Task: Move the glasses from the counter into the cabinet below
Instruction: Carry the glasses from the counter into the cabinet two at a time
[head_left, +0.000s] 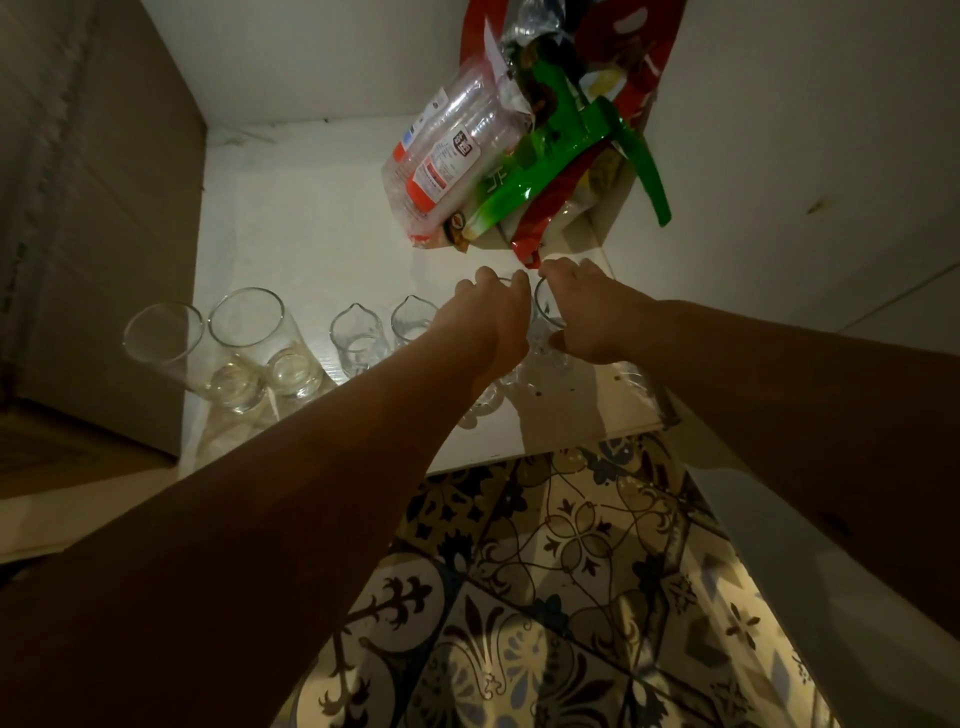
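Two hands reach into low cabinet (311, 218): left hand (493, 312) and right hand (587, 312) each curl fingers round small glass, side by side on white shelf. Four more glasses (291, 343) stand in row at left; snack packets (519, 156) behind.

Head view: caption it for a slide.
Both hands, left and right, set glasses on the cabinet shelf beside four others.

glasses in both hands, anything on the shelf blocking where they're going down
Nothing visible blocks them. The left hand and right hand each grip a glass over bare cabinet shelf. The spouted glasses stand to the left, the snack packets behind.
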